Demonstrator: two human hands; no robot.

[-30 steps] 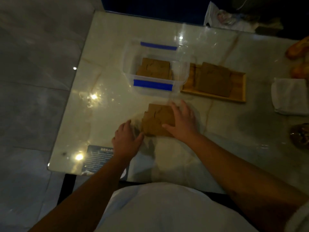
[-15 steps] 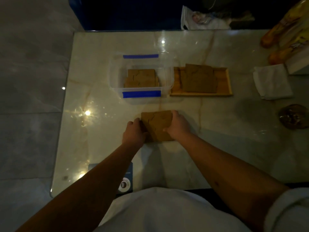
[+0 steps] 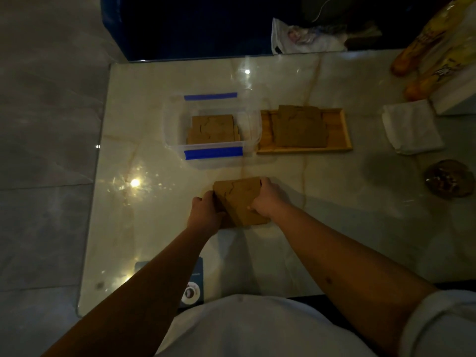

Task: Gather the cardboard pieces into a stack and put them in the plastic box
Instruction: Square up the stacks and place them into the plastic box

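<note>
A cardboard stack (image 3: pixel 238 200) sits on the marble table (image 3: pixel 334 202), pressed between a person's two hands. The left hand (image 3: pixel 204 212) cups its left edge with fingers curled; the right hand (image 3: pixel 268 199) clamps its right side, thumb over the top sheet. Beyond it stands the clear plastic box (image 3: pixel 213 124), blue tape on its rims, with more cardboard (image 3: pixel 212 130) lying inside. Just right of the box, a wooden tray (image 3: pixel 340 135) carries another pile (image 3: pixel 298 127). A folded cloth (image 3: pixel 409 131) lies farther right.

Marble table (image 3: pixel 154 228): box (image 3: pixel 177 140), tray (image 3: pixel 342 148), napkin (image 3: pixel 409 130).
</note>
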